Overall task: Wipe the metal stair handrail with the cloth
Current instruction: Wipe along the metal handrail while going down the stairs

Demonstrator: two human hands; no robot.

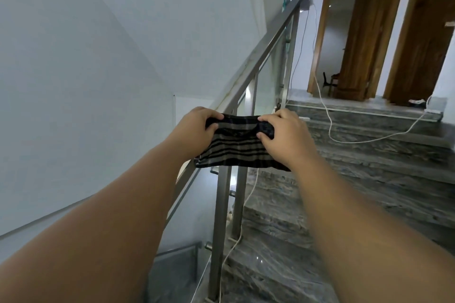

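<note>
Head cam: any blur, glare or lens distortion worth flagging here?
Head view: dim, flat, bluish light. The left hand, right hand and cloth are fairly sharp, while the forearms go soft toward the bottom edge. Head view: bright glare patch on the glass panel under the handrail, small glint on the stairs. Head view: wide-angle bend, the door leans.

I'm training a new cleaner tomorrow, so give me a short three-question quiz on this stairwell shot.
1. True or false: the left hand and right hand both grip the cloth.
2. The cloth is: A plain white, B dark striped, C dotted?
3. Fill in: the white cable trails across the ____.

Key: 1 true; 2 B; 3 stairs.
</note>
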